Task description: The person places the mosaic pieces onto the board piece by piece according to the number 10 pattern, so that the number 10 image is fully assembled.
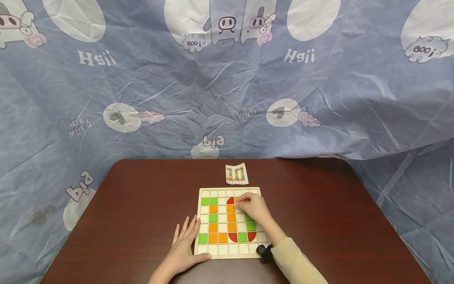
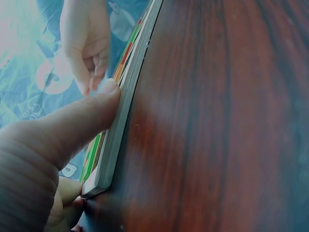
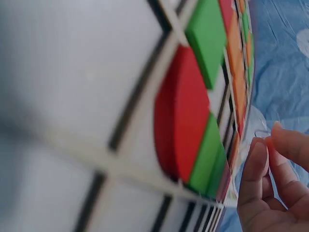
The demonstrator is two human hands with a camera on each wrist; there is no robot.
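Observation:
A square wooden grid board (image 1: 213,249) lies on the table, with green, orange and red pieces in some of its cells. My left hand (image 1: 184,246) rests at its near left corner, fingers extended along the left side. Its thumb (image 2: 104,104) touches the board's front edge. Over the upper right part of the board is my right hand (image 1: 256,207), fingertips drawn together beside an orange tile (image 1: 237,198) and a red rounded piece (image 1: 231,200). In the right wrist view the thumb and fingertips (image 3: 259,151) meet; I cannot tell whether they pinch a piece.
A small paper card (image 1: 237,174) with a coloured grid pattern lies just beyond the board. The brown table (image 1: 149,197) extends to both sides. A black device (image 1: 264,253) at my right wrist overlaps the board's near right corner. Blue printed cloth (image 1: 184,98) hangs behind the table.

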